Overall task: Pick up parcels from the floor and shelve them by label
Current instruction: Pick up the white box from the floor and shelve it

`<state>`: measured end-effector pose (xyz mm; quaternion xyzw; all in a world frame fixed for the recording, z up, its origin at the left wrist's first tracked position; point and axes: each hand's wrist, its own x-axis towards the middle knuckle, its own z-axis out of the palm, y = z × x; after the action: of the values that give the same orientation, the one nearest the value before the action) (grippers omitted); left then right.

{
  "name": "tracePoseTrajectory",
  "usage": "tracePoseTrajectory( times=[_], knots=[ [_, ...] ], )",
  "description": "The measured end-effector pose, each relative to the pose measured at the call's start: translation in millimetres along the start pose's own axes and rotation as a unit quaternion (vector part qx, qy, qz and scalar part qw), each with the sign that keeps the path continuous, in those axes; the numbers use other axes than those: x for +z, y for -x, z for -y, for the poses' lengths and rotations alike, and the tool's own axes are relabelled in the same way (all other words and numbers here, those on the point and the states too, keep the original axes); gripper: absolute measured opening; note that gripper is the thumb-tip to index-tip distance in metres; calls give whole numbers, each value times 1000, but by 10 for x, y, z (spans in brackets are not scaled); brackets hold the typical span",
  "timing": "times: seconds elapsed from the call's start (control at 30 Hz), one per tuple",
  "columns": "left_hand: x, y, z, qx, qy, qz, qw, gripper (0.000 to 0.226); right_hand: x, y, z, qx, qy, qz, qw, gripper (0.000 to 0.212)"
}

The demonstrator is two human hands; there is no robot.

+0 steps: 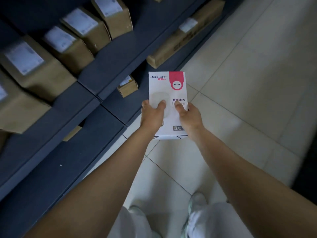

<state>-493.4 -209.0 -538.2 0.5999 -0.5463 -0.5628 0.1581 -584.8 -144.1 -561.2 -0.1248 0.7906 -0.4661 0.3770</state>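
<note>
I hold a flat white box (164,86) with a red corner panel and printed text out in front of me, above the tiled floor. My left hand (151,115) grips its left edge with the thumb on top. My right hand (189,115) grips its right edge the same way. The box's printed face is turned up towards me. Dark blue shelves (109,66) run along my left, just beside the box.
Several brown cardboard parcels (82,33) with white labels line the upper shelf. A long brown box (187,35) lies on a lower shelf ahead, and a small brown parcel (127,85) sits below. Pale floor tiles (248,83) spread to the right. My feet (197,201) show at the bottom.
</note>
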Motion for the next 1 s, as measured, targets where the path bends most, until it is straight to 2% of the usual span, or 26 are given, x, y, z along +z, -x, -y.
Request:
tracePoseTrajectory(
  times=[0.23,0.53,0.63,0.77,1.0],
  knots=[
    [-523,965,-1493,42,20,13,999,36,-566,902,1488,-37,-29,-53,998,24],
    [-1239,2095,-3281,166,48,36,984,27,-1191,2012,3314,-133,-87,-106,982,26],
    [-1495,2386,-3624,204,55,45,976,28,-1279,2354,3737,-162,-82,-123,976,20],
    [-1798,2665,-3936,244,62,54,966,30,-1313,2753,4114,-196,-92,-139,966,24],
    [-2088,2907,-4145,274,48,68,958,32,-1294,3138,4308,-234,-114,-155,953,29]
  ],
)
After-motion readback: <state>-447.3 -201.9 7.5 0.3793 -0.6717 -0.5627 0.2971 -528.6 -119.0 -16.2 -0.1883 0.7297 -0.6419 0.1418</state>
